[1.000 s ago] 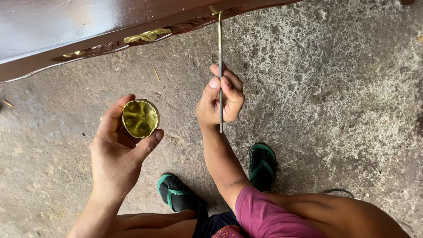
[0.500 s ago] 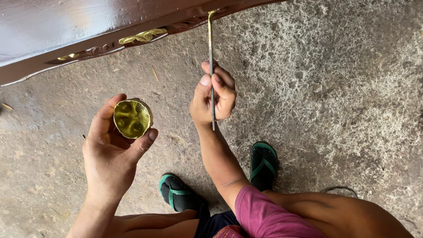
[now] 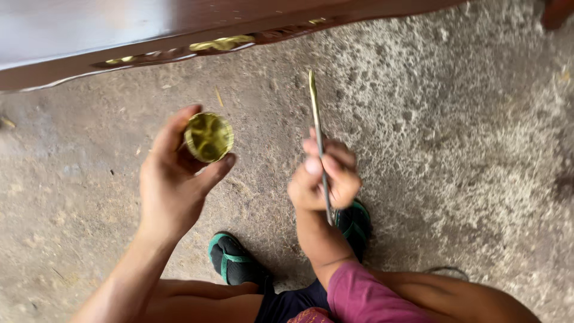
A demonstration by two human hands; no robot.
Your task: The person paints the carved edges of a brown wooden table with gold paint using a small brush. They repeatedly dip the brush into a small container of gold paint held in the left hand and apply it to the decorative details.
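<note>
We see the right hand (image 3: pixel 323 176) has drawn its thin gold-tipped paintbrush (image 3: pixel 318 140) back from the dark carved wood edge (image 3: pixel 221 45); tip now clear, approx. upright in frame, bristles pointing away. Left hand (image 3: pixel 173 179) pinches small round tin of gold paint (image 3: pixel 208 137), lifted nearer the brush, prob. for a reload.
</note>
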